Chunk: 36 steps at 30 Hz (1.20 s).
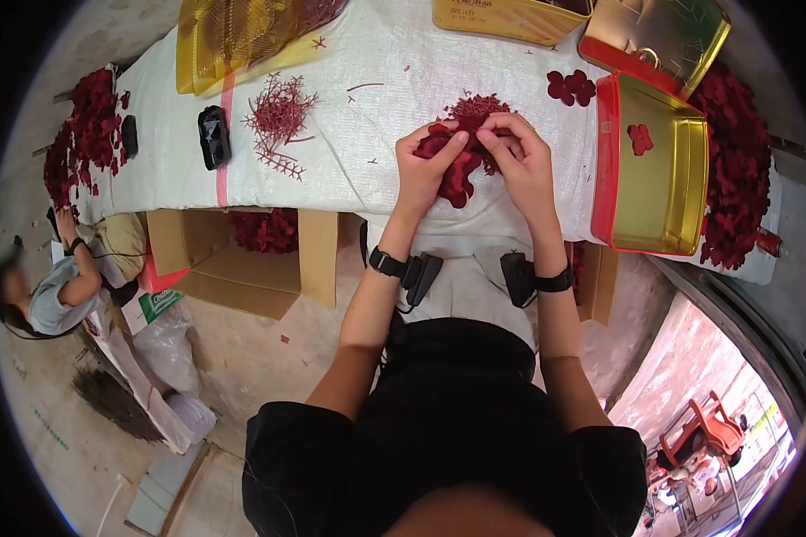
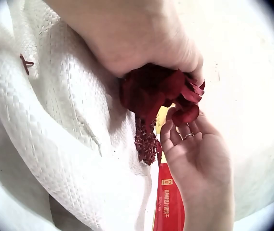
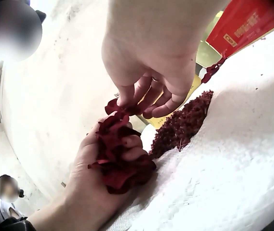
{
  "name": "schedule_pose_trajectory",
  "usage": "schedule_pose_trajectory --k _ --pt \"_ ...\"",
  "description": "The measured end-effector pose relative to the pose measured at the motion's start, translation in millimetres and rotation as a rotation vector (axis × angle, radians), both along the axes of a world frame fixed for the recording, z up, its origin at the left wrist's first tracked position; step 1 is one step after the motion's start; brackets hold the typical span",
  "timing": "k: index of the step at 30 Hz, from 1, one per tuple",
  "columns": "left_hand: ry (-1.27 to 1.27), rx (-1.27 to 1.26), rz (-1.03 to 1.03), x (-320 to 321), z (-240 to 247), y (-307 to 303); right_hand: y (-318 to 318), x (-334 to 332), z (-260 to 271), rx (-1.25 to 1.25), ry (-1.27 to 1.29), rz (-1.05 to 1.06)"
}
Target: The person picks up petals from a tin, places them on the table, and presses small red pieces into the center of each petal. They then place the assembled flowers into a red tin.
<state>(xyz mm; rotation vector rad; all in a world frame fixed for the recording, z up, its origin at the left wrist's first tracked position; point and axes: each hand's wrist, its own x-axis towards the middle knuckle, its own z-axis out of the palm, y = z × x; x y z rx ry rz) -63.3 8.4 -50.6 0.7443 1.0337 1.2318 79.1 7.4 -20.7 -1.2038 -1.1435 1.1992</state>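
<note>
My left hand [image 1: 418, 174] grips a bunch of dark red flower-shaped petal pieces [image 1: 458, 183] above the white woven cloth. In the right wrist view, the bunch [image 3: 119, 166] spills over the curled fingers of that hand. My right hand [image 1: 527, 170] is just beside it, and its thumb and fingertips pinch a petal piece [image 3: 112, 107] at the top of the bunch. Behind both hands lies a heap of small dark red bits [image 3: 185, 122], partly covered by them in the head view.
An open red and gold tin [image 1: 607, 161] stands at right, with loose petals [image 1: 571, 88] beside it. To the left are red branched sprigs [image 1: 279, 112] and a black object [image 1: 213, 137]. Cardboard boxes [image 1: 233, 282] sit below the table edge. Another person [image 1: 54, 291] works far left.
</note>
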Motion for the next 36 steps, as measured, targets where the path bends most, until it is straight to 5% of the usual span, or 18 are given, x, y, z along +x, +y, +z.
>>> schedule_pose_trajectory --k 36 --pt "-0.047 0.03 0.009 0.2 1.2 0.8 1.6 -1.8 0.7 -0.053 0.075 0.037"
